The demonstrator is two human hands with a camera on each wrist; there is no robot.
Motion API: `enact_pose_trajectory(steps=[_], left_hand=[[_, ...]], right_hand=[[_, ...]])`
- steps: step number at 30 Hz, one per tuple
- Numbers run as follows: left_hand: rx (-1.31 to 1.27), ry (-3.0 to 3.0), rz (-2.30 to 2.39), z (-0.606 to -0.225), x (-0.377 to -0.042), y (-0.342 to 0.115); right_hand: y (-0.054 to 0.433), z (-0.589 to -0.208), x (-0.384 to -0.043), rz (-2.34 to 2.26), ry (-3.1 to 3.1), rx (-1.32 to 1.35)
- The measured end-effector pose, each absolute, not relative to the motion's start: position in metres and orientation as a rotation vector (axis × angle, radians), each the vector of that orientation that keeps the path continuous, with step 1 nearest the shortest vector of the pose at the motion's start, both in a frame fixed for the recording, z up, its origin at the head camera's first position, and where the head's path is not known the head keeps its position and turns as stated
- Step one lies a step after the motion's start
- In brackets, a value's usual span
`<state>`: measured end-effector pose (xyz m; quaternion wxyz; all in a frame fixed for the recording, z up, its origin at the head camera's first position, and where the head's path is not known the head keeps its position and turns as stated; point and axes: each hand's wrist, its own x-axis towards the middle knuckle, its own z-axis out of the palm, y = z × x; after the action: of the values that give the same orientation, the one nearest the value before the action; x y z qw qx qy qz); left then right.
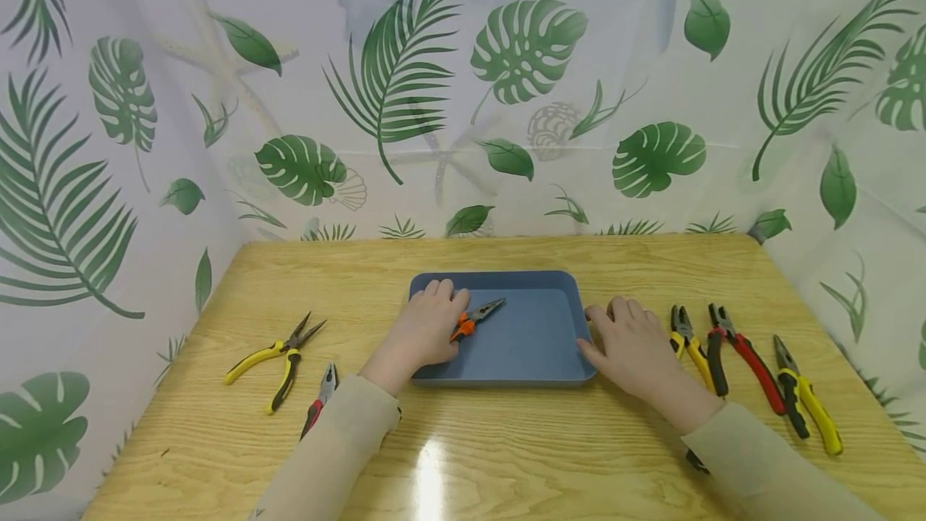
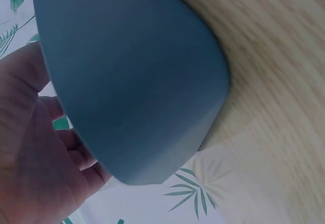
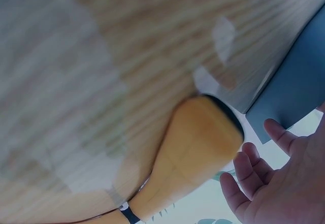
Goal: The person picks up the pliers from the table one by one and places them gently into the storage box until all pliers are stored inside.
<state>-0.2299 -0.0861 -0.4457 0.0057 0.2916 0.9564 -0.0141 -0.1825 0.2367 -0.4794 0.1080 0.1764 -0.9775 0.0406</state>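
In the head view my left hand [image 1: 427, 326] reaches over the left side of a blue-grey tray [image 1: 524, 344]. It grips long-nose pliers [image 1: 483, 312] with orange handles by the handle end, which the hand mostly hides; the jaws lie over the tray floor, pointing right. From the left wrist, the tray's outer wall [image 2: 132, 82] covers the fingertips. My right hand [image 1: 628, 344] is at the tray's right rim, fingers loosely bent and thumb at the edge, holding nothing. In the right wrist view its spread fingers [image 3: 246, 176] are beside the tray corner and a yellow plier handle [image 3: 195, 148].
On the wooden table [image 1: 499, 449], yellow-black long-nose pliers [image 1: 285, 352] lie open at the left, near red-black pliers [image 1: 321, 396] partly behind the left sleeve. At right lie yellow-black pliers [image 1: 694, 348], red-black pliers [image 1: 748, 356] and more yellow-black pliers [image 1: 803, 392]. A leaf-print cloth [image 1: 434, 103] surrounds the table.
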Motion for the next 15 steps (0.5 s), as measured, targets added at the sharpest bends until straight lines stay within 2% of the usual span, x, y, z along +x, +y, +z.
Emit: enact_pose_trajectory(steps=[15], left_hand=[[0.871,3.003,-0.075,-0.4410,-0.2303,-0.0890]], right_hand=[[0.2367,-0.4800,-0.1814,0.103,-2.863,0.516]])
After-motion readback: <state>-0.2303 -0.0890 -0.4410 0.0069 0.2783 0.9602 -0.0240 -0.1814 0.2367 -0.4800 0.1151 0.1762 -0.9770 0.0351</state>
